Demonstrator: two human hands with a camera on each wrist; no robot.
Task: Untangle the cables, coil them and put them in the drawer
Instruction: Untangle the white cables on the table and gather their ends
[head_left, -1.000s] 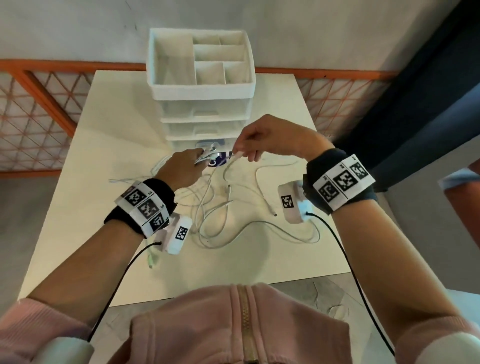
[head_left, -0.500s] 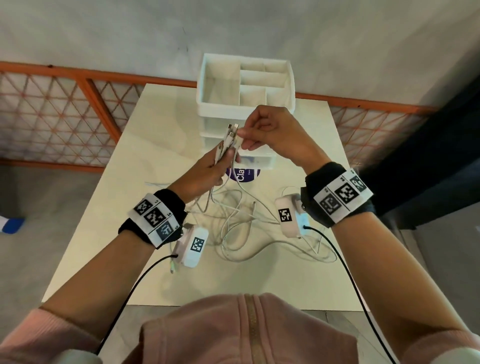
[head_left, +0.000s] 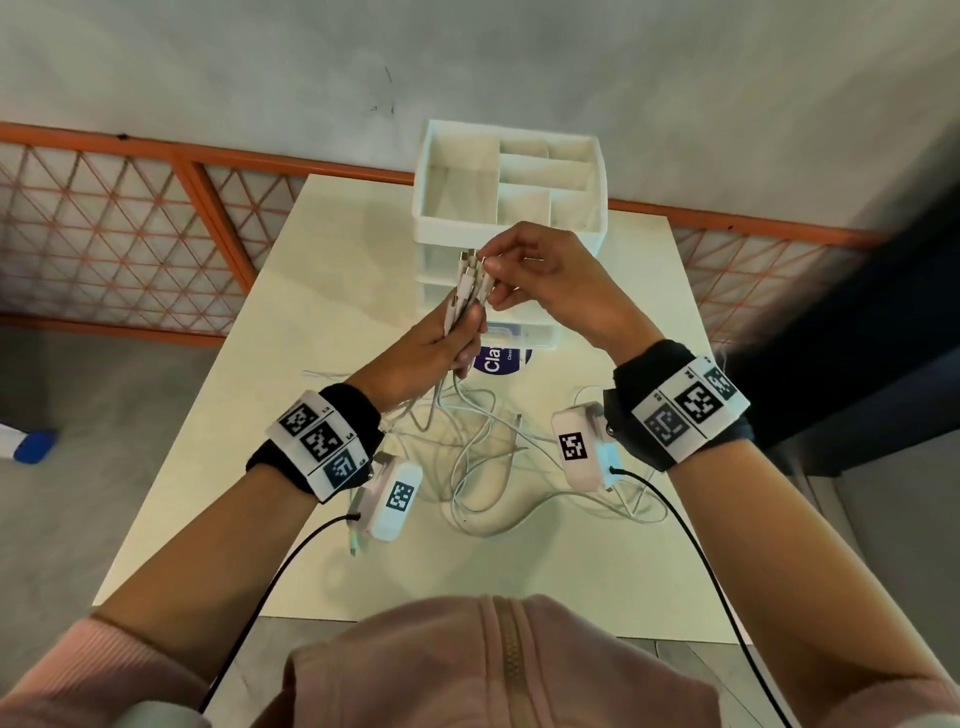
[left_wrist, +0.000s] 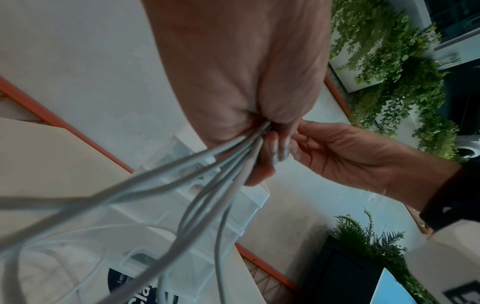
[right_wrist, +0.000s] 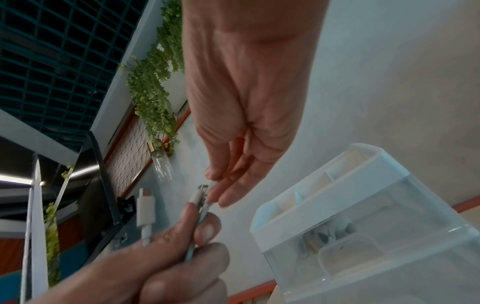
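Several white cables lie tangled on the cream table. Their plug ends are gathered upright in a bundle, which my left hand grips in its fist above the table. My right hand pinches one plug at the top of that bundle. In the left wrist view the cables fan down out of my fist. The right wrist view shows a plug between my right thumb and fingers, and another plug standing free. The white drawer unit stands just behind both hands.
The drawer unit has an open compartment tray on top and translucent drawers below. A round purple label lies in front of it. An orange lattice railing runs behind the table. Black leads hang from both wrist cameras.
Both hands rose from the table with the cable ends, now held up in front of the drawer unit. My right hand closed in on the top of the bundle.
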